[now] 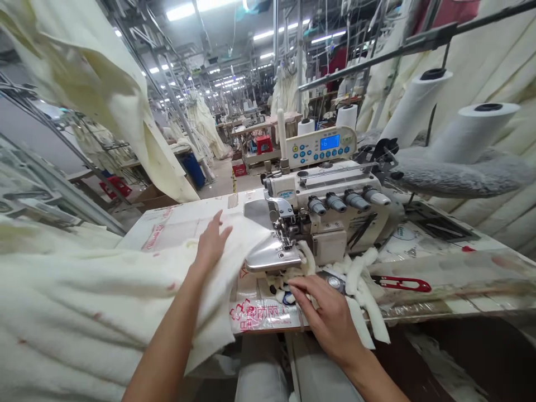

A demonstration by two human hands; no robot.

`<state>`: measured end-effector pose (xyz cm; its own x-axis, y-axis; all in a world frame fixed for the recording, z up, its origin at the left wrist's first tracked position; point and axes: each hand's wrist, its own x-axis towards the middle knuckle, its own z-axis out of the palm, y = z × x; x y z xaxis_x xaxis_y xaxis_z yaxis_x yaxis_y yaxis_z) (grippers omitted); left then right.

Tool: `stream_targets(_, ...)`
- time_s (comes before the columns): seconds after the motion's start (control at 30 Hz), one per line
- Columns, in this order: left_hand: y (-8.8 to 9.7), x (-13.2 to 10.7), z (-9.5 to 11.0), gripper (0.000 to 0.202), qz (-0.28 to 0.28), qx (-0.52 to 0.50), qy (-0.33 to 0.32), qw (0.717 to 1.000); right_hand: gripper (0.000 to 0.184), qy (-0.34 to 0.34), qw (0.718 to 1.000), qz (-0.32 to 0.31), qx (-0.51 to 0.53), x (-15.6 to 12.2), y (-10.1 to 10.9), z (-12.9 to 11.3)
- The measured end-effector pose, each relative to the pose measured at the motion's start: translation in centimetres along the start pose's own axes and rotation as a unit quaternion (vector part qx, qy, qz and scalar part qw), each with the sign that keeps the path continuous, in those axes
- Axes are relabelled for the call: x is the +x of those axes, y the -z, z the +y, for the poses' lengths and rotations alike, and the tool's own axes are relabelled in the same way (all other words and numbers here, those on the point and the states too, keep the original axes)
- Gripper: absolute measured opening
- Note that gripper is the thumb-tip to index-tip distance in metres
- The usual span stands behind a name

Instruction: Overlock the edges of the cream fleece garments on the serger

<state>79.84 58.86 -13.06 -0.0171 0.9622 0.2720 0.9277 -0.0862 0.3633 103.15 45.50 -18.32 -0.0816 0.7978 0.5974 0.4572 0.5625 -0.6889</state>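
A white overlock sewing machine [330, 215] stands on the work table [444, 268]. Cream fleece fabric [84, 301] is spread across the table's left side, one edge running under the presser foot [287, 234]. My left hand [211, 243] lies flat on that fabric, fingers stretched toward the machine. My right hand [329, 315] rests palm down in front of the machine's metal plate [272, 258], its fingers together on the table by a fleece scrap; I cannot see anything gripped. White trimmed strips [368, 290] pile beside the right hand.
Red thread snips [404, 283] lie on the table to the right. Behind the machine are its control panel [322, 146], white rolls [469, 131] and grey fur fabric [460, 173]. Hanging cream garments [96, 95] fill the left; an aisle with benches runs behind.
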Motion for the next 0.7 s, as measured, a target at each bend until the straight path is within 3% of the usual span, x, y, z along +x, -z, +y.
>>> stream_targets(0.07,1.5,-4.9,-0.7,0.042,-0.020,-0.010,-0.003,1.000,0.016,-0.047,0.998,-0.026,0.037,0.2,-0.4,-0.2)
stream_targets(0.13,2.8,-9.0,0.5,0.035,-0.103,-0.050,-0.020,0.993,0.023,-0.113,0.987,-0.047,0.105,0.5,-0.9,-0.2)
stream_targets(0.2,3.6,-11.6,3.3,0.041,-0.253,-0.080,-0.092,0.960,0.036,-0.173,0.967,-0.055,0.179,1.0,-1.4,0.1)
stream_targets(0.27,3.5,-12.4,6.8,0.039,-0.311,-0.083,-0.184,0.929,0.042,-0.213,0.950,-0.033,0.225,1.4,-1.6,0.5)
stream_targets(0.37,2.5,-11.4,11.1,0.035,-0.261,-0.043,-0.268,0.926,0.039,-0.248,0.941,0.042,0.227,1.6,-0.8,1.5)
stream_targets(0.47,2.1,-10.5,11.6,0.028,-0.191,-0.037,-0.294,0.936,0.037,-0.249,0.945,0.083,0.193,0.6,1.3,2.7)
stream_targets(0.57,3.8,-11.2,7.6,0.025,-0.062,-0.095,-0.238,0.965,0.040,-0.130,0.991,0.035,-0.022,-1.8,3.1,4.7)
stream_targets(0.63,6.1,-12.6,3.1,0.021,0.039,-0.103,-0.127,0.986,0.047,-0.016,0.980,-0.015,-0.199,-3.8,3.6,6.6)
stream_targets(0.7,9.3,-15.0,-1.8,0.018,0.125,-0.050,-0.009,0.991,0.053,0.048,0.963,-0.032,-0.264,-5.3,3.6,8.3)
